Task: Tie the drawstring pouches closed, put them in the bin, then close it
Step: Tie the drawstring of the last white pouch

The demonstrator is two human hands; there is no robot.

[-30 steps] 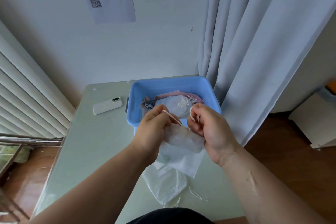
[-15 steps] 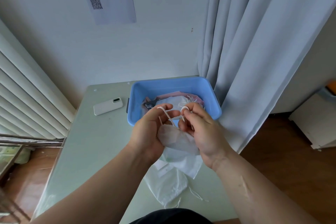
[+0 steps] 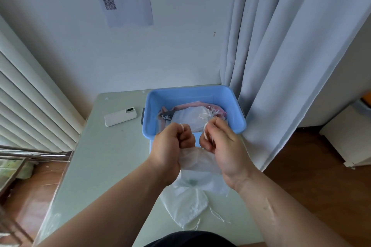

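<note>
A pale wall [image 3: 180,46] carried a printed sheet with a QR code [image 3: 124,2], and soft daylight fell across a grey-white curtain [image 3: 291,56] hanging at the right. White slatted blinds [image 3: 30,106] ran down the left beside the pale green table [image 3: 104,156]. The floor [image 3: 311,176] was brown wood, with a white cabinet [image 3: 349,140] at the far right.

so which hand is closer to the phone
Left. The left hand is right of the phone and nearer the person; the right hand lies farther right, past the left, before the bin. Both grip the pouch.
</note>
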